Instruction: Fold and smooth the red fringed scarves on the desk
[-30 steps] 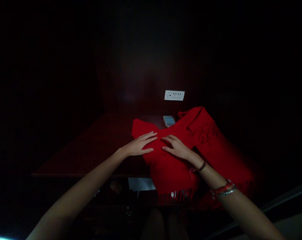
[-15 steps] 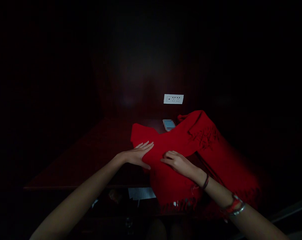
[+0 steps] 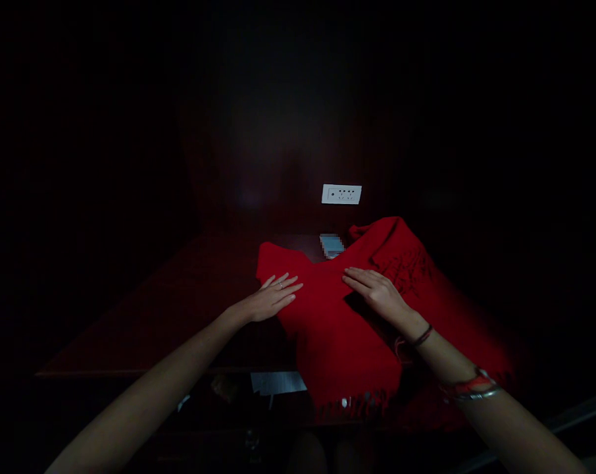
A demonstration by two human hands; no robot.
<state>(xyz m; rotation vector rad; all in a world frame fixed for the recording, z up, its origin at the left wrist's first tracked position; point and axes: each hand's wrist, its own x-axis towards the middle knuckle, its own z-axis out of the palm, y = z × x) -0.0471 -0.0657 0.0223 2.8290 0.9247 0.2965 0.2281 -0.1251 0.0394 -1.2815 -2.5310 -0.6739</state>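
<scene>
A red fringed scarf [image 3: 335, 322] lies across the dark tabletop. One fringed end hangs over the front edge, and another part is bunched and trails off to the right. My left hand [image 3: 273, 297] rests flat on the scarf's left side with fingers spread; a ring shows on one finger. Farther right, my right hand [image 3: 377, 293] lies on the scarf, its fingers stretched out and close together. Neither hand grips the cloth.
A white wall socket [image 3: 342, 194] sits on the dark wall behind the table [image 3: 179, 309]. A small bluish rectangular object [image 3: 332, 245], blurred out, lies at the back of the tabletop. Under the front edge are a pale sheet [image 3: 277, 382] and dim items.
My right hand has moved right and away from me, its curled fingers now stretched flat. My left hand shifted slightly. The scarf's near part lies smoother and wider.
</scene>
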